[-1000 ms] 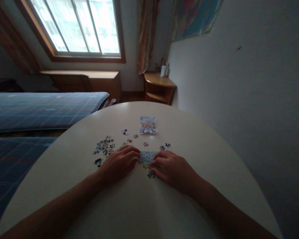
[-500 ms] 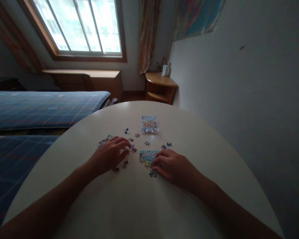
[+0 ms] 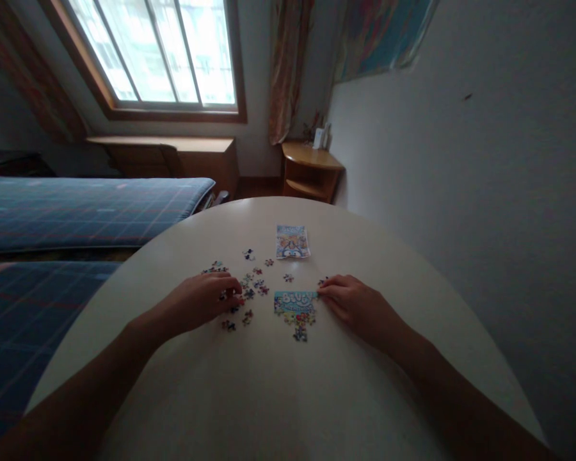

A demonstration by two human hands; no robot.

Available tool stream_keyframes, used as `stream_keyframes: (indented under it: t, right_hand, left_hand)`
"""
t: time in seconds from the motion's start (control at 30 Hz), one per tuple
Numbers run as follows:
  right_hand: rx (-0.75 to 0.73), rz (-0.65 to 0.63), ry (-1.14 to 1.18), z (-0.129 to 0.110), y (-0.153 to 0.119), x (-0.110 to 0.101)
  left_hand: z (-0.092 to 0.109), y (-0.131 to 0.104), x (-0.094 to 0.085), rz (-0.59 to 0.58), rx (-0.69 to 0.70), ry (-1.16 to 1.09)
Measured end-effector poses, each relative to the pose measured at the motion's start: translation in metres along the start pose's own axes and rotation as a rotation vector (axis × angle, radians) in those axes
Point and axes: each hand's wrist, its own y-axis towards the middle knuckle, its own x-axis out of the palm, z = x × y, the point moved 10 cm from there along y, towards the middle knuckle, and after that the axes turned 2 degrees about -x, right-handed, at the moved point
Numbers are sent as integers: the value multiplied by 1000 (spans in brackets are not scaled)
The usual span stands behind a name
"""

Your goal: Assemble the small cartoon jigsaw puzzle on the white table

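One lettered jigsaw strip [image 3: 295, 302] runs crosswise, reading upright, right hand [image 3: 355, 303] at its end, left hand [image 3: 194, 301] among pieces [image 3: 248, 317]; either grip's closure unclear.

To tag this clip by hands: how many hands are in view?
2. The left hand is at the loose pieces; the right hand is by the right edge of the joined pieces.

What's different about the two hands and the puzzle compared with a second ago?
The left hand moved left, from the partly assembled puzzle to the loose pieces. The right hand slid right, uncovering the puzzle's right side. Grips are unclear. The illustrated sheet stayed put.
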Motion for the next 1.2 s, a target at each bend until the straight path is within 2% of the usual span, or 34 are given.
stream_keyframes:
  t: [0.13,0.4,0.67,0.83,1.0,1.2]
  right_hand:
    - [51,16,8,7,1,1]
    - [71,42,10,6,2,1]
    - [116,48,11,12,1,-2]
    - [173,46,13,19,1,-3]
    - [173,42,15,20,2,-4]
    - [174,38,6,21,1,-2]
  left_hand:
    - [-6,1,2,1,-42,8]
    - [-9,2,0,26,-87,28]
    - [-9,2,-1,90,-51,33]
    - [-13,4,1,53,-96,65]
    - [-18,5,-4,54,-130,59]
    - [-31,3,-13,136,-200,55]
